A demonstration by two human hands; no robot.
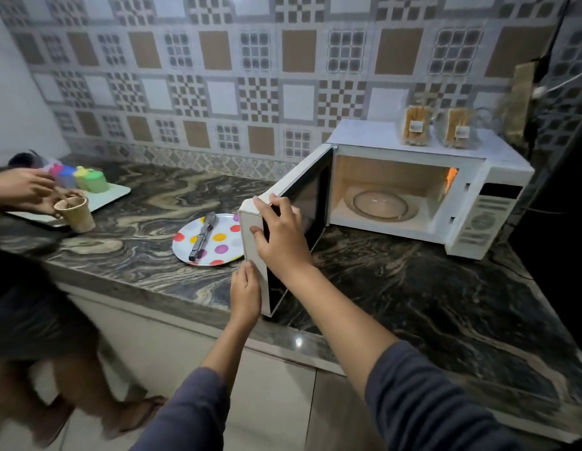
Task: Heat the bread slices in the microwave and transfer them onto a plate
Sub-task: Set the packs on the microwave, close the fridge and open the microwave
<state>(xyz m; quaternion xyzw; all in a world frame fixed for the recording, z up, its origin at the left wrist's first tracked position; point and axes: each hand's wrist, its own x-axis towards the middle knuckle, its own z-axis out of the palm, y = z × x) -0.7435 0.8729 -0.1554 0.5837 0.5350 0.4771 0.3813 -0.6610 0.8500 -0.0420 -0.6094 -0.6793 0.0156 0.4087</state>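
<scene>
The microwave (413,190) stands open on the desk (397,288), cavity empty. My right hand (283,236) grips the door (292,229) edge; my left hand (245,294) steadies it below. The plate (218,245) lies left of the door; a hard swing could strike it. Bread slices: not visible.

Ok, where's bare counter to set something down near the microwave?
Counter in front of the microwave, right of the open door, is bare. So is the stretch between paper cup and polka-dot plate. Crowded: tongs on the plate, containers on the tray.
</scene>
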